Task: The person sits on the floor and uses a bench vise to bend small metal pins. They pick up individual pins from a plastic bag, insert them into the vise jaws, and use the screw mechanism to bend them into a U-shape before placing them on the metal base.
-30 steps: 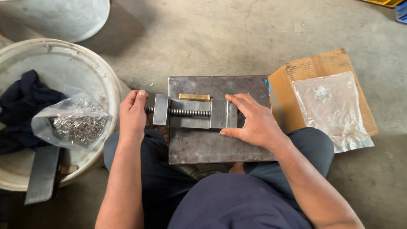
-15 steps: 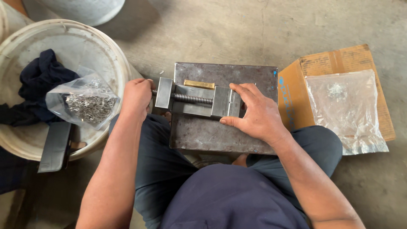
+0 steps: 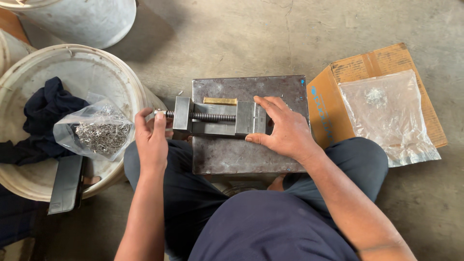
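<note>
A small steel vise (image 3: 217,117) with a threaded screw lies on a grey metal block (image 3: 246,154) that rests on my lap. My left hand (image 3: 151,140) pinches the end of the screw at the vise's left side. My right hand (image 3: 281,128) lies flat over the vise's right end and presses it down. A small brass bar (image 3: 220,101) sits on the block just behind the vise.
A white bucket lid (image 3: 111,72) at left carries a clear bag of small metal parts (image 3: 99,130), a dark blue cloth (image 3: 43,116) and a black phone (image 3: 65,183). A cardboard box (image 3: 353,70) with a clear plastic bag (image 3: 386,113) stands at right. A grey bucket (image 3: 77,19) stands behind.
My left hand has opened from a full grip on the screw end to a fingertip pinch. The view has shifted slightly; the right hand stays on the vise.
</note>
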